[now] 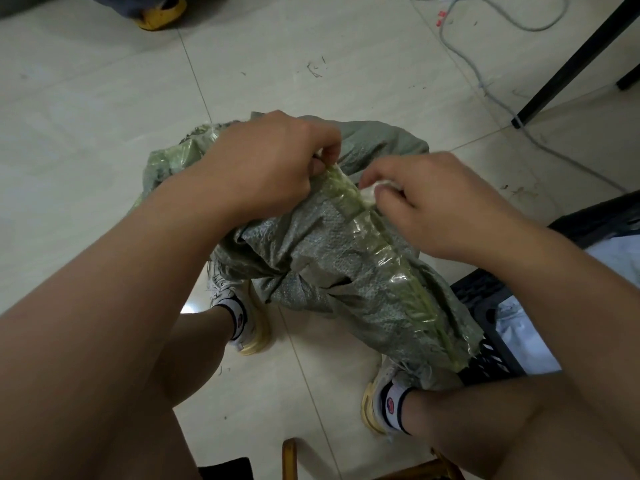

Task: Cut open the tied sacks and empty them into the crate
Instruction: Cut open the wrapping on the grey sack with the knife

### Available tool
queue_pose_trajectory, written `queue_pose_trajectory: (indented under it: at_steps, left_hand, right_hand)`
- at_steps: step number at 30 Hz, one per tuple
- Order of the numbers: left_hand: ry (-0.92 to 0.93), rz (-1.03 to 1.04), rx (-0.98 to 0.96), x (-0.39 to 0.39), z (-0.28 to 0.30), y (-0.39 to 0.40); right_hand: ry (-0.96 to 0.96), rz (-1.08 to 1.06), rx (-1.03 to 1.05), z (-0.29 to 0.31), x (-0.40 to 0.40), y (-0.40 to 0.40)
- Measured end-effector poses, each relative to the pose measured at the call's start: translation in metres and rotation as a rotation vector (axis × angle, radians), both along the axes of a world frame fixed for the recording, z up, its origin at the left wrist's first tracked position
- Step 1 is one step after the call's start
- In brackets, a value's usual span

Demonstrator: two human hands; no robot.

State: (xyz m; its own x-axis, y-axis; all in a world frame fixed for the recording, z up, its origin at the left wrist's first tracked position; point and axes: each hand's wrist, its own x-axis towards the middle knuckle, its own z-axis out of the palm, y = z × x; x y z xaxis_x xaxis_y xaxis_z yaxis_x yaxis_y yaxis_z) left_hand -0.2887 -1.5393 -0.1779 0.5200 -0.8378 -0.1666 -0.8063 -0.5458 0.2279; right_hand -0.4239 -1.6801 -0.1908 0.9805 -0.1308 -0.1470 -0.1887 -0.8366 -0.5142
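A grey-green woven sack (322,251) lies crumpled between my feet on the tiled floor, with a strip of clear tape running along it toward the lower right. My left hand (273,168) pinches the sack's upper edge near the tape's end. My right hand (436,206) grips the sack just to the right of that, its fingertips closed on a pale bit of plastic. The black slatted crate (485,341) stands at the right, partly hidden by my right arm, with white bags inside it. No cutting tool shows.
A grey cable (485,81) snakes over the floor at the upper right beside a black table leg (571,60). Another person's yellow shoe (161,12) is at the top left. A wooden stool edge (289,459) shows at the bottom.
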Motion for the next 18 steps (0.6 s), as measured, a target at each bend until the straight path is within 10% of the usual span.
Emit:
queue_pose_trajectory:
  at_steps: [4, 9, 18]
  left_hand:
    - [0.018, 0.008, 0.023, 0.004, 0.0, 0.003]
    - [0.028, 0.006, 0.044, 0.002, -0.002, 0.003]
    - [0.013, -0.018, 0.146, -0.001, 0.004, 0.002]
  right_hand:
    - [-0.24, -0.221, 0.107, 0.006, -0.002, -0.006]
    - [0.01, -0.026, -0.027, -0.002, 0.0, -0.001]
    - [-0.093, -0.17, 0.108, 0.003, -0.004, -0.014]
